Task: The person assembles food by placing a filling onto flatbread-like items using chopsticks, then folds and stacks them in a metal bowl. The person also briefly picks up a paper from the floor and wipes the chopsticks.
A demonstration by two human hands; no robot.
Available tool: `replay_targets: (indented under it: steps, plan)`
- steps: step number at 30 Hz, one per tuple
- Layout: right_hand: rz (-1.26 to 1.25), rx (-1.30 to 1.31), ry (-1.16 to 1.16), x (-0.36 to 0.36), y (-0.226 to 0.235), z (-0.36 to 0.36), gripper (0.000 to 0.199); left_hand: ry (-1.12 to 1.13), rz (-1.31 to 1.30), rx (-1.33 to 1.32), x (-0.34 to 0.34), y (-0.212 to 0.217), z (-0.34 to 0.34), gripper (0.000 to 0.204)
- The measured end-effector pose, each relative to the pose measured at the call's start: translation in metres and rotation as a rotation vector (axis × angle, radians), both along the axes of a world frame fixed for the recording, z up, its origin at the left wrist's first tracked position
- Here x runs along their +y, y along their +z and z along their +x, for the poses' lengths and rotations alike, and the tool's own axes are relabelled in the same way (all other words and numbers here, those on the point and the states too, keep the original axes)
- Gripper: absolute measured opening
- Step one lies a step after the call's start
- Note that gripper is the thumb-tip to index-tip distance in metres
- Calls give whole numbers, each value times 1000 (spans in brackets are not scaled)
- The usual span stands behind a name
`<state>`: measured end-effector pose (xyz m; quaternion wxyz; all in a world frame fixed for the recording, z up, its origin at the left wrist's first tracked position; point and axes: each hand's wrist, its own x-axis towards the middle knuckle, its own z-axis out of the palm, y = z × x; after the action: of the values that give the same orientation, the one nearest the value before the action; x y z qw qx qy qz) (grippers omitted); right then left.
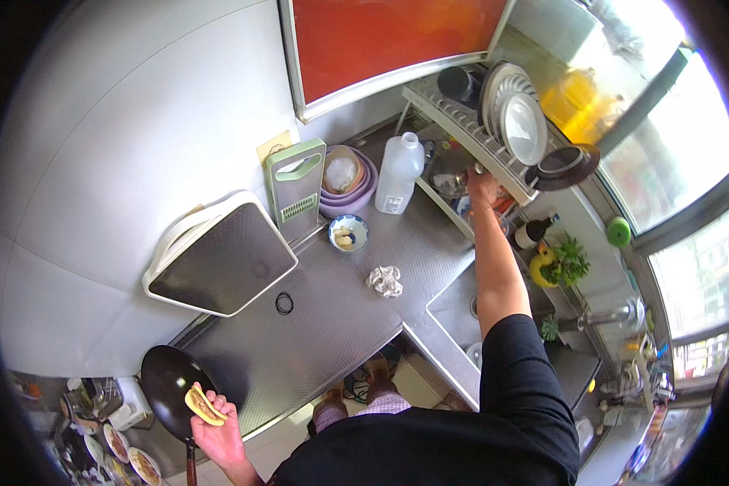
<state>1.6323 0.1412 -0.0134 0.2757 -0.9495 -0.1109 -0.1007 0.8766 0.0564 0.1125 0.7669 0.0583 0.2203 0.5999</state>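
Left hand (219,437) gripped yellow-rimmed oval piece (204,407) edgewise, likely sparing its brown face. Right hand (483,189) reached beneath dish rack (464,134); grip unclear.

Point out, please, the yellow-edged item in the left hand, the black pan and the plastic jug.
Yellow-edged item (206,407), head view: middle of its face.
Black pan (168,389), head view: inner surface.
Plastic jug (398,172), head view: middle of its body.

1. You cannot tell whether your right hand (483,191) grips anything by the rack (462,135).
2. The inside of your yellow piece (205,406) looks blurred.
3. The lower edge cuts off your pan handle (191,466).
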Motion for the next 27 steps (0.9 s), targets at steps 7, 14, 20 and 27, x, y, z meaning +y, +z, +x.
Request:
replay_targets:
  steps: [7, 14, 20, 27]
  plan:
    - [-7, 8, 239, 46, -39, 70, 53, 78, -79, -6, -25, -11, 54, 59]
    - [-272, -181, 535, 72, -49, 103, 48, 113, -86, 2, -53, -11, 82, 51]
    - [-274, -380, 835, 93, -22, 97, 44, 80, 16, -68, -89, -41, 85, 45]
    - [-220, -538, 798, 58, -10, 78, 40, 173, -29, -59, -134, -44, 80, 41]
